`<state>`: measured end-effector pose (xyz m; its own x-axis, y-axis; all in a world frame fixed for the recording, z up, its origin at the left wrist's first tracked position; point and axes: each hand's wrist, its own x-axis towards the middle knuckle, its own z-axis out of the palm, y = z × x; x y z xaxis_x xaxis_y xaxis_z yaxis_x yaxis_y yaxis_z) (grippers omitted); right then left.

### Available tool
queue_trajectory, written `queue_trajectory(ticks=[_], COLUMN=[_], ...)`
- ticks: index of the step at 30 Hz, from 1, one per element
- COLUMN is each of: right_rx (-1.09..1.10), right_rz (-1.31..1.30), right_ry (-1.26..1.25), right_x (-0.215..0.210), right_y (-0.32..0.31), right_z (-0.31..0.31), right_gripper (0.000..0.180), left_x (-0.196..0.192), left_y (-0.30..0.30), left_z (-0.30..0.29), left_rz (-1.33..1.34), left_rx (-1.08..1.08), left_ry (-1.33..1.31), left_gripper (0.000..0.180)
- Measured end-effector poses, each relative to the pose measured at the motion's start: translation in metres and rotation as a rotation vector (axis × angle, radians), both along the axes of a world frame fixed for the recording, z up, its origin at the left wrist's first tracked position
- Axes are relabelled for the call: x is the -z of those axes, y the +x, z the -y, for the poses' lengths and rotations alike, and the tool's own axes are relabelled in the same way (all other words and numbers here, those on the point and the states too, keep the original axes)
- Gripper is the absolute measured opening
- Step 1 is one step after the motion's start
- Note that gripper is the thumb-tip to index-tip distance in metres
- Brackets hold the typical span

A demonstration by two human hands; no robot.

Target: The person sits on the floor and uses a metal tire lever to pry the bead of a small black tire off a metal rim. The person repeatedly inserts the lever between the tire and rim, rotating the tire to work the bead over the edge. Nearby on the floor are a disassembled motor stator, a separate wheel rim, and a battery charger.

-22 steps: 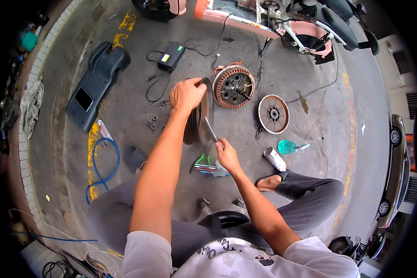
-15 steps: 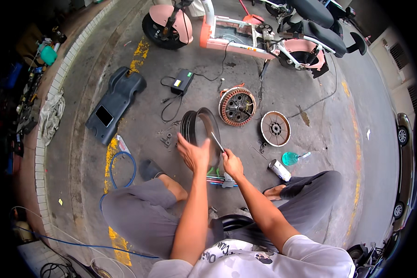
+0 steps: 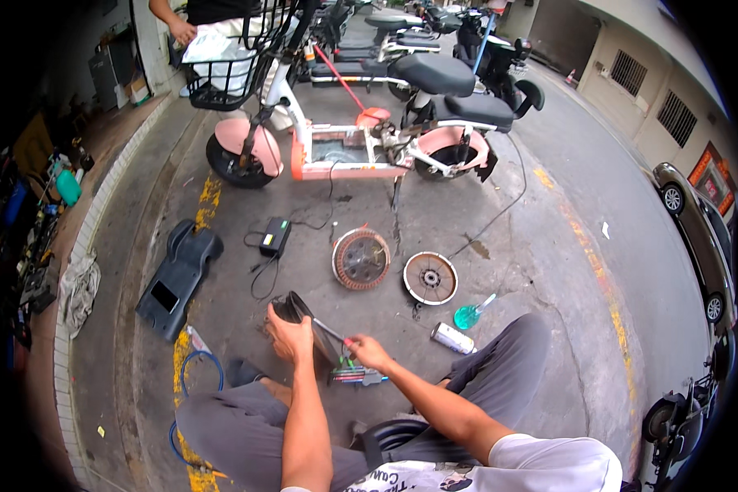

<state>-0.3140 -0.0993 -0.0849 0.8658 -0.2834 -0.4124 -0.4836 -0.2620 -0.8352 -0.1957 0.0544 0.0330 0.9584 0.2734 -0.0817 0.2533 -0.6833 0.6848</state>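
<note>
A dark metal wheel rim [image 3: 325, 348] is tilted up on the ground between my legs. My left hand [image 3: 290, 334] is closed on its left side, with some fingertips hidden behind it. In my right hand [image 3: 369, 353] is a thin metal-shafted tool [image 3: 326, 329] with a reddish handle end; its tip reaches inside the rim, and its exact kind cannot be made out. Beyond the rim lie a motor stator [image 3: 361, 259] with copper windings and a round spoked hub cover [image 3: 430, 279]. Right beside my right hand sits a holder of colored-handled tools [image 3: 357, 375].
A pink and white electric scooter [image 3: 353, 170] stands ahead, a person's hand [image 3: 183, 33] near its basket. Around me lie a black charger [image 3: 275, 236], a dark plastic cover [image 3: 178, 279], a spray can [image 3: 453, 338], a green bottle [image 3: 467, 316] and a blue hose [image 3: 201, 354].
The view has tipped up, showing more of the scooter and the person behind it. My left hand, spread against the rim before, now grips it; the rim has turned. The tool stays in my right hand.
</note>
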Motion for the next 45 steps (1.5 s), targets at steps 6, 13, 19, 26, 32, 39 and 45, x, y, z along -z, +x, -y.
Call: queue_trajectory(ticks=[6, 13, 19, 26, 32, 39, 45], right_rx=[0.085, 0.2, 0.255, 0.189, 0.102, 0.162, 0.138], right_rz=[0.145, 0.146, 0.097, -0.06, -0.127, -0.125, -0.068], right_ry=[0.088, 0.11, 0.142, -0.109, -0.143, -0.241, -0.187], right_x=[0.01, 0.004, 0.007, -0.009, -0.012, 0.006, -0.014], right_y=[-0.008, -0.002, -0.008, 0.027, 0.06, 0.09, 0.023], right_z=[-0.007, 0.006, -0.007, -0.026, 0.007, 0.005, -0.02], right_gripper=[0.053, 0.052, 0.056, 0.045, 0.043, 0.041, 0.042], left_x=[-0.01, 0.008, 0.026, 0.024, 0.026, 0.017, 0.019], left_y=[0.016, 0.056, 0.062, 0.096, 0.133, 0.154, 0.174], left_z=[0.038, 0.047, 0.06, 0.061, 0.06, 0.075, 0.062], left_rz=[0.035, 0.09, 0.194, 0.204, 0.155, 0.053, 0.018], left_rx=[0.291, 0.309, 0.332, 0.354, 0.359, 0.404, 0.383], left_ry=[0.173, 0.12, 0.184, 0.085, 0.07, 0.065, 0.064], left_gripper=[0.09, 0.073, 0.056, 0.039, 0.038, 0.038, 0.037])
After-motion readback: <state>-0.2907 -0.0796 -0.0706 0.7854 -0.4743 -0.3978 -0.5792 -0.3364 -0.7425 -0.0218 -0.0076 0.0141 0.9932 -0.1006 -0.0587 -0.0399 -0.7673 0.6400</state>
